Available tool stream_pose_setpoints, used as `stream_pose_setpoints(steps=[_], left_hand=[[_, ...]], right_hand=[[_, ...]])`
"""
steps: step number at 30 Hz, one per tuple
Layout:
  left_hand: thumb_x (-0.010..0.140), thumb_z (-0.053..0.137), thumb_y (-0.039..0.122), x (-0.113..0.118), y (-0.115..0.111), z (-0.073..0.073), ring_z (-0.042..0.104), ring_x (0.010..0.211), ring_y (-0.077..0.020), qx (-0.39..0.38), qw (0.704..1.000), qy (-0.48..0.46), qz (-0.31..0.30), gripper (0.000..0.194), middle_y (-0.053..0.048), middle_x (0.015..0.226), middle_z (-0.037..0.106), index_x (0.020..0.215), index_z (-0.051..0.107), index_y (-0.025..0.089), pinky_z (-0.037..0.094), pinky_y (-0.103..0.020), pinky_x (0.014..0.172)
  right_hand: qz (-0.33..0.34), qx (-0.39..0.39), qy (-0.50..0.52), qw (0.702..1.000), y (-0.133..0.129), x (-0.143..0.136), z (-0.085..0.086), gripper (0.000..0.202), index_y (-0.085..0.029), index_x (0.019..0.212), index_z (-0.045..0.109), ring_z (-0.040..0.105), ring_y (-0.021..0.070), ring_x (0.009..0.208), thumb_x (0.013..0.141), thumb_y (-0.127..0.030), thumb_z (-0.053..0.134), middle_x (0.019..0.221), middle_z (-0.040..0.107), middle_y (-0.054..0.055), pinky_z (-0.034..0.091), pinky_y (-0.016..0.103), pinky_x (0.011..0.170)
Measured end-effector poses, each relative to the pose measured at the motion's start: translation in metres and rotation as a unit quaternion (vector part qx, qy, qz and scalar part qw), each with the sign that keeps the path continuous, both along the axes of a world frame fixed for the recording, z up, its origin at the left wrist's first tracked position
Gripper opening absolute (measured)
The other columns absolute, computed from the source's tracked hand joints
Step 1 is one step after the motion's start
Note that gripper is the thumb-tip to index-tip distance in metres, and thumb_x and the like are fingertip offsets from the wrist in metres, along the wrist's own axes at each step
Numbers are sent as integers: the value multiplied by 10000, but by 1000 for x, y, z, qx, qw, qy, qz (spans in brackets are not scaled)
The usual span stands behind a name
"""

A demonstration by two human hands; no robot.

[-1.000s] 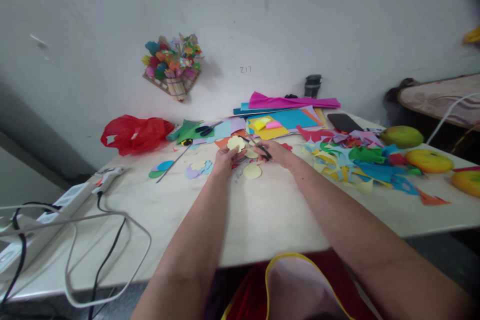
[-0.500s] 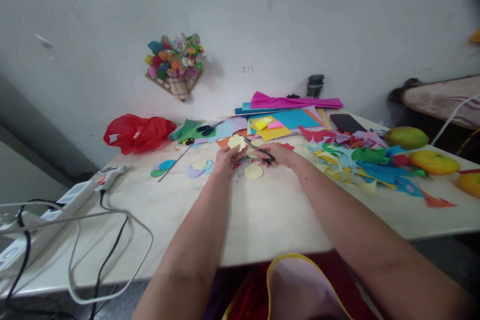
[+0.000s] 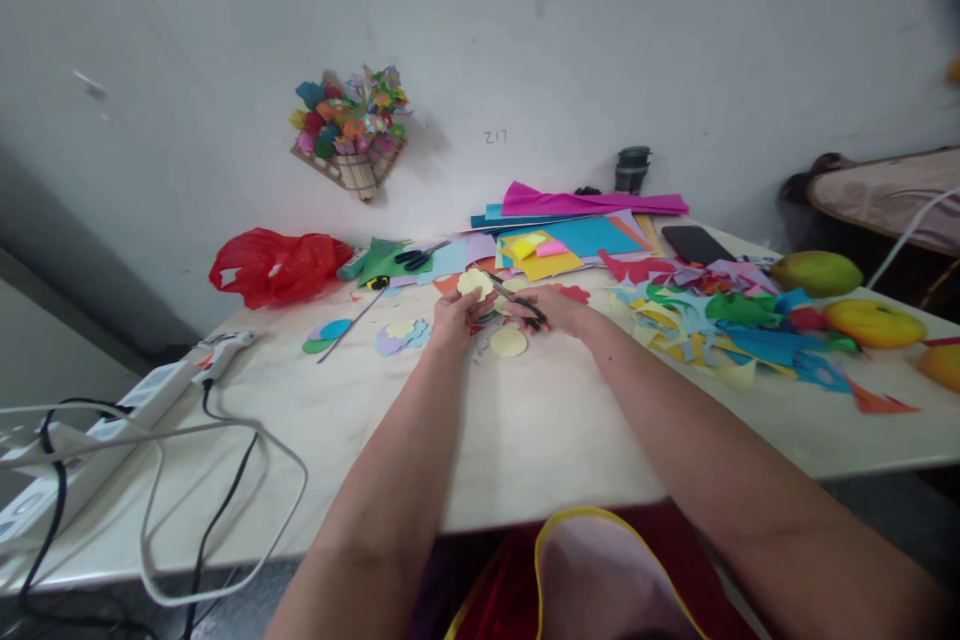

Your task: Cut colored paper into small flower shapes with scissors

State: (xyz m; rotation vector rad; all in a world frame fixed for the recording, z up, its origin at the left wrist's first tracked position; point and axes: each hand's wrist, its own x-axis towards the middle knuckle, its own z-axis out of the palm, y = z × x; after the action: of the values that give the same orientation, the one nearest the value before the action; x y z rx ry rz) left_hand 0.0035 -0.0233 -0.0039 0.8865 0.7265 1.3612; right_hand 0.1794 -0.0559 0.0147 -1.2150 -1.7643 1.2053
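Between the thumb and fingers of my left hand (image 3: 455, 316) is a pale yellow paper flower (image 3: 473, 283) with a scalloped edge. My right hand (image 3: 551, 307) grips a pair of black-handled scissors (image 3: 531, 312), fingers wrapped round the handles. The blades point left and reach the flower's right edge; whether they touch it I cannot tell. Just below the hands lies a pale yellow paper circle (image 3: 509, 342) on the table. Beside my right hand a red paper flower (image 3: 574, 294) is partly covered. Left of my left hand sit cut purple, blue and yellow paper flowers (image 3: 401, 335).
Colourful paper scraps (image 3: 750, 320) spread over the right side, near several mangoes (image 3: 874, 322) and a phone (image 3: 696, 245). Paper sheets (image 3: 607, 238) and a second pair of scissors (image 3: 416, 258) lie at the back. A red plastic bag (image 3: 281, 265) and a power strip (image 3: 142, 400) are left.
The scissors have shifted slightly at the flower's edge, their blades now a little higher and further left. Both hands keep their hold, and the flower stays almost in place.
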Motion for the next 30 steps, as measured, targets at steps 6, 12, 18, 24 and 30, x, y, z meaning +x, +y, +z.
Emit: stream_pose_setpoints(steps=[6,12,18,24,30], left_hand=[[696,698,86,0,0,-1,722,838,-245,-2,1000,3,-3,147,-110,843,726,833,650,103,555,-376,859],[688,695,80,1,-1,1,719,860,-251,-6,1000,7,-1,164,-110,854,728,845,655,103,553,-377,865],[675,699,69,2,0,0,723,808,-235,-5,1000,1,5,178,-100,833,725,846,656,95,558,-373,856],[686,691,66,2,-1,1,720,855,-238,-7,1000,4,3,165,-91,820,727,841,652,107,554,-370,871],[691,688,71,1,-1,1,722,826,-227,-7,1000,-6,0,167,-97,826,724,852,656,100,544,-376,886]], right_hand=[[-2,-1,10,1000,1,-1,-3,313,-165,717,537,484,61,423,788,-439,671,588,572,-9,238,175,317],[-15,-12,12,1000,-3,-4,0,321,-165,691,527,449,55,403,780,-432,682,556,534,-21,211,186,323],[-18,-13,30,999,-9,-9,6,344,-162,624,496,411,50,390,767,-405,693,513,479,-42,241,196,358],[-19,-22,51,998,-7,-10,5,291,-163,609,494,396,53,386,774,-336,660,487,452,-51,258,196,366],[-6,-10,80,997,2,-6,-5,210,-164,610,510,393,58,418,750,-276,620,498,456,-45,310,188,394]])
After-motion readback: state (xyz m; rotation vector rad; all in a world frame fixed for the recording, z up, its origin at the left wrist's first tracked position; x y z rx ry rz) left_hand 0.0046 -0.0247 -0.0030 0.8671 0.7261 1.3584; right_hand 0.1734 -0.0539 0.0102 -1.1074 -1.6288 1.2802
